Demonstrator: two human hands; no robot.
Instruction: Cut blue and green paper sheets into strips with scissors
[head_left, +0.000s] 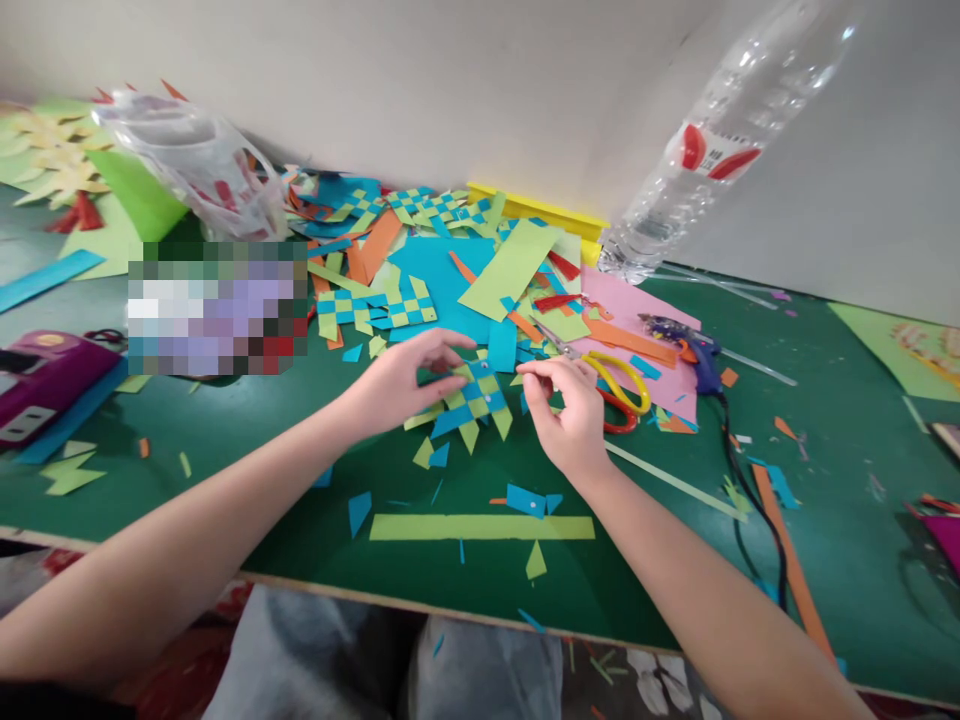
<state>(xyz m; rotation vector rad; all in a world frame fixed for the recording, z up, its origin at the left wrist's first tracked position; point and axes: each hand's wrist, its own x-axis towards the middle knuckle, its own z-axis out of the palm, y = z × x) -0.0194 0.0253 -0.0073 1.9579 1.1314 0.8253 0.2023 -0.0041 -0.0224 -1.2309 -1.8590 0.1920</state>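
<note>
Shows, near the left edge of a green table [885,620], a purple and white plastic case [45,385]. Shows, towards the back-left corner, a translucent plastic bag [202,170], probably set back to spare working room. Curves the left hand [405,380] in from the left, released rather than clenched, with thumb at the side of a woven blue and lime paper fish [480,395], apparently to steady it. Places the fish at the middle, between both hands. Sets a long lime paper strip [480,527] nearly parallel to the front edge, perhaps within easy reach. Brings in the right hand [570,410], with thumb and index finger nearly meeting; cannot tell whether pinching a scrap. Leaves scissors with yellow and red handles [628,375] just beside that hand, seemingly handy. Rests a blue glue gun [701,365] beyond, nozzle over a pink paper sheet [675,385], perhaps to catch drips. Stands a clear plastic bottle [660,220] by the back edge.
</note>
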